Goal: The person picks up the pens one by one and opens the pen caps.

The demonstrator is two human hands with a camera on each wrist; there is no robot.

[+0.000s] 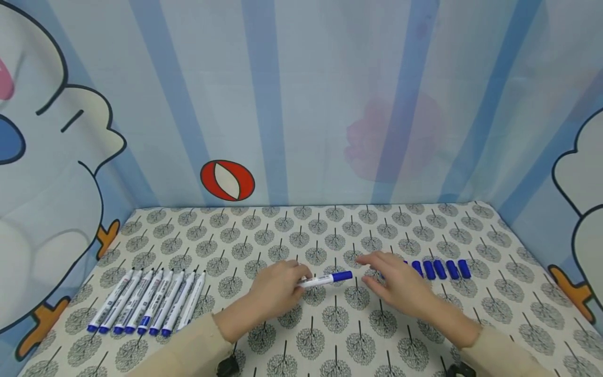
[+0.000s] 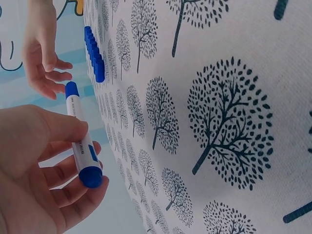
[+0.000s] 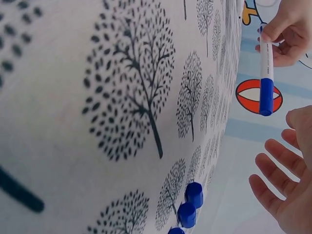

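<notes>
My left hand (image 1: 280, 285) pinches a white marker (image 2: 78, 114) between thumb and fingers, above the table. The marker's blue cap (image 1: 342, 276) is on it and points toward my right hand (image 1: 398, 283). That hand (image 3: 287, 180) has its fingers spread and slightly bent, with a small gap between it and the cap. In the left wrist view the marker's blue rear end (image 2: 90, 177) faces the camera. To the left lie several white markers (image 1: 155, 296) side by side without caps, dark tips pointing away. Beyond my right hand is a row of several blue caps (image 1: 439, 269).
A cloth printed with trees (image 1: 334, 340) covers the table. Behind it hangs a striped blue curtain (image 1: 311, 104) with cartoon figures, and similar printed panels flank both sides. My right hand partly hides the near end of the cap row.
</notes>
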